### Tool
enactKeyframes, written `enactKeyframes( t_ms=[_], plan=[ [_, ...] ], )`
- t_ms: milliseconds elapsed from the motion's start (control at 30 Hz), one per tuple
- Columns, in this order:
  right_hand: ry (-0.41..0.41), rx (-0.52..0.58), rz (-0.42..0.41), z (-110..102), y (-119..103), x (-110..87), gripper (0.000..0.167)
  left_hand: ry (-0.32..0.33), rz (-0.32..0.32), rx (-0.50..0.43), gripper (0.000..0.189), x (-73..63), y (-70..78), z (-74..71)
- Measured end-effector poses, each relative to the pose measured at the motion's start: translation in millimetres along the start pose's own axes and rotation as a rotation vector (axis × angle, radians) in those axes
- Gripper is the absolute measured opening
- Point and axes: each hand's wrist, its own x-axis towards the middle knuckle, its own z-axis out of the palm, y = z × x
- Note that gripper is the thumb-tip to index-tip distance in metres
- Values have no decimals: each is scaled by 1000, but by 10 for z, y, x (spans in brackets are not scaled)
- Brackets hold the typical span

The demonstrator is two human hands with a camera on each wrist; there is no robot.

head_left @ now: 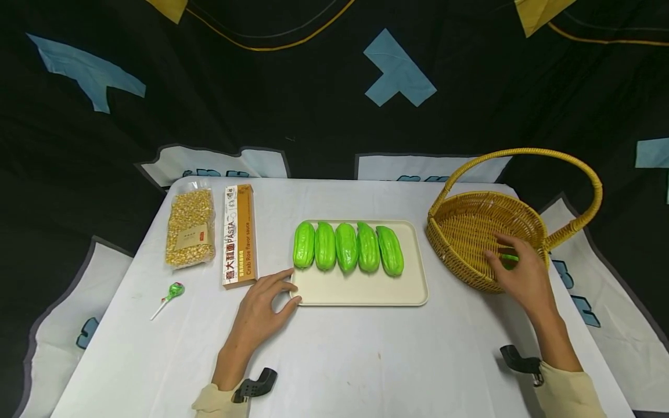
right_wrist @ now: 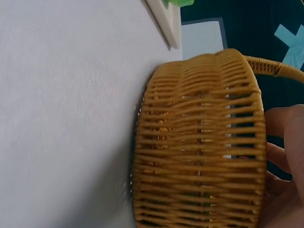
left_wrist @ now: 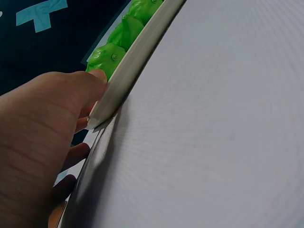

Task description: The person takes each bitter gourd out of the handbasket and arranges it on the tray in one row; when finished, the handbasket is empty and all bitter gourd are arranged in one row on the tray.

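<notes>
In the head view, several bright green, ridged bitter melons [head_left: 347, 248] lie side by side along the back of a cream tray [head_left: 360, 293]. My left hand [head_left: 261, 310] rests against the tray's left end, fingers and thumb spread along its edge; the left wrist view puts the thumb [left_wrist: 99, 76] at the rim. At the right stands a yellow wicker basket [head_left: 460, 264] with a tall arched handle. Inside its opening is my right hand [head_left: 522, 278], thumb and fingers parted. A bit of green [head_left: 508, 257] shows beside those fingers, mostly hidden by the hand.
Left of the tray are a pasta box [head_left: 239, 238], a clear bag of yellow corn kernels [head_left: 190, 229] and a green-wrapped lollipop [head_left: 169, 296]. The basket handle [head_left: 522, 152] arches high over the table's right side. Black cloth [head_left: 313, 104] hangs behind the white table [head_left: 366, 360].
</notes>
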Motion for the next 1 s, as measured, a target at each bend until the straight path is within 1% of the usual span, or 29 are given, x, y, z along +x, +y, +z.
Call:
enactKeyframes(
  t_ms=[67,267,500,733,900,1000],
  plan=[
    [-5,-11,11,-18,21,-3,56,0,1,0,24,-2,4,-2],
    [7,-63,-1,-98,86,39,58,2,4,4,24,-4,3,1],
    [-20,-126,19,-172,121,98,60,1,8,-2,24,0,9,0],
    [-66,-184,101,-149,119,154,63,3,15,4,23,-4,-12,7],
    [-95,-214,146,-110,95,183,63,9,20,4,23,-6,-23,12],
    [-126,-228,173,-93,86,206,65,9,19,4,23,-10,-27,10]
  ],
)
